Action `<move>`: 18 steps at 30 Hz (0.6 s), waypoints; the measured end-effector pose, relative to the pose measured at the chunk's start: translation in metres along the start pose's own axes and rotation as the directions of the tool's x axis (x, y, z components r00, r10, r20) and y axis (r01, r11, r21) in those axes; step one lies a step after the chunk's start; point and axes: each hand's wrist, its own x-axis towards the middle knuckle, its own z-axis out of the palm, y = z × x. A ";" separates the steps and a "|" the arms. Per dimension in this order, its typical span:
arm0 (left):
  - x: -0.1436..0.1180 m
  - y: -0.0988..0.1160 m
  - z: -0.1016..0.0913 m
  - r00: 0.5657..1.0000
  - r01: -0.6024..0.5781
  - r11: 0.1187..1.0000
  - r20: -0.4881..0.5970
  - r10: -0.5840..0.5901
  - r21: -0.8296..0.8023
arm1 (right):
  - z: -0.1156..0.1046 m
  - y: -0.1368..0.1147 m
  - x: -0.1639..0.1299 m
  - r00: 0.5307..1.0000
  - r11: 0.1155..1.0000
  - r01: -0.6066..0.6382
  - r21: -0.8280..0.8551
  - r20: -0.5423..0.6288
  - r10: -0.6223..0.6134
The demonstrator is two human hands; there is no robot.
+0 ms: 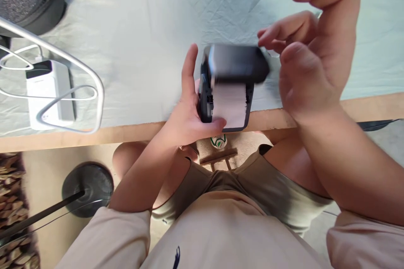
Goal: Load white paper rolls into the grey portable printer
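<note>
Drop risk: device sits right over the wooden table edge, one-handed. If L hand slips or R hand knocks it, prob. goes to the floor.
Pinch risk: L thumb lies over the near rim, by the bay. If the lid swings down quick, thumb prob. gets nipped.
Roll risk: white roll looks exposed. Tipping toward L wrist could unseat it; a hard thumb press could crease it or push it off-centre.
L hand state: wrapped on device from its left, thumb across the near end, index sticking up alongside.
R hand state: thumb & index wide apart, other fingers loosely bent. Tips just beside lid's right corner; contact or not, can't tell (blur). Small pale bit there too, unclear what.
Device pos: in L hand, between the 2 hands, L of R hand.
Device look: dark, boxy, rounded corners; small mech parts down the L inner side.
Lid look: raised at far end, glossy black, bluish sheen on its L, motion-blurred.
Roll look: plain white, fills most of the bay btwn side walls.
Cable: white cable well left of L hand, looped over white box.
</note>
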 end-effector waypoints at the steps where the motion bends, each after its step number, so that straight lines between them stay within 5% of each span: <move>1: 0.000 -0.001 -0.001 1.000 -0.002 1.000 0.006 0.003 -0.006 | 0.001 0.001 -0.001 0.999 0.998 -0.009 0.062 -0.041 0.011; 9: 0.001 -0.012 -0.007 0.992 -0.104 0.995 0.073 0.104 0.001 | 0.012 0.011 -0.020 0.967 0.997 -0.067 0.049 0.250 0.053; 14: -0.001 -0.007 0.002 0.990 0.017 0.993 -0.136 -0.033 -0.121 | 0.008 0.015 -0.012 0.915 0.991 -0.124 0.049 0.392 0.095; 18: 0.000 -0.004 0.009 0.967 -0.041 0.985 -0.256 -0.003 -0.169 | 0.014 0.012 -0.009 0.935 0.991 -0.136 0.022 0.333 0.121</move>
